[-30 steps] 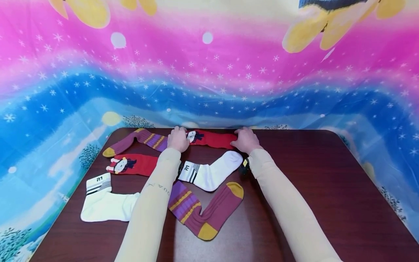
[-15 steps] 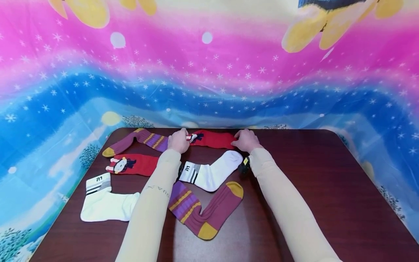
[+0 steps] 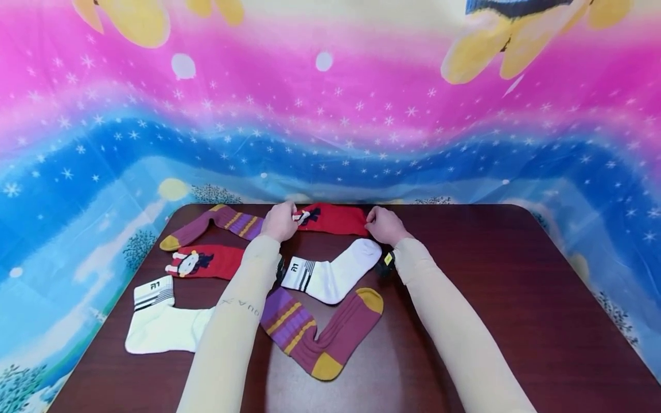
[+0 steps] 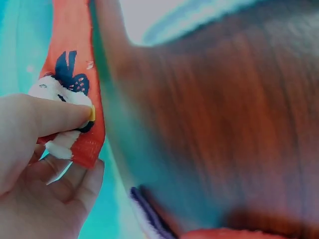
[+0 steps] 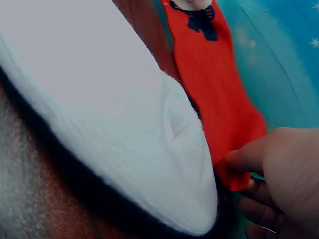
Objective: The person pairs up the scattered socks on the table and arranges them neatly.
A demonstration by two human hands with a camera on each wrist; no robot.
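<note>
At the far edge of the table, a red sock with a cartoon face is stretched sideways between both hands. My left hand pinches its face end, thumb on top and fingers underneath in the left wrist view. The opposite end is pinched between thumb and fingers of my right hand. In the right wrist view, a white sock lies close in front of the red one. A second red sock with the same face lies left, partly behind the left forearm.
Purple-and-maroon socks with yellow toes lie at the back left and front middle. Another white striped sock is at the front left, partly covered by the left sleeve. A printed cloth rises behind the table.
Both hands have gone from lying over the red sock's ends to pinching them. The sock's near edge has lifted slightly, and the head view has shifted a little.
</note>
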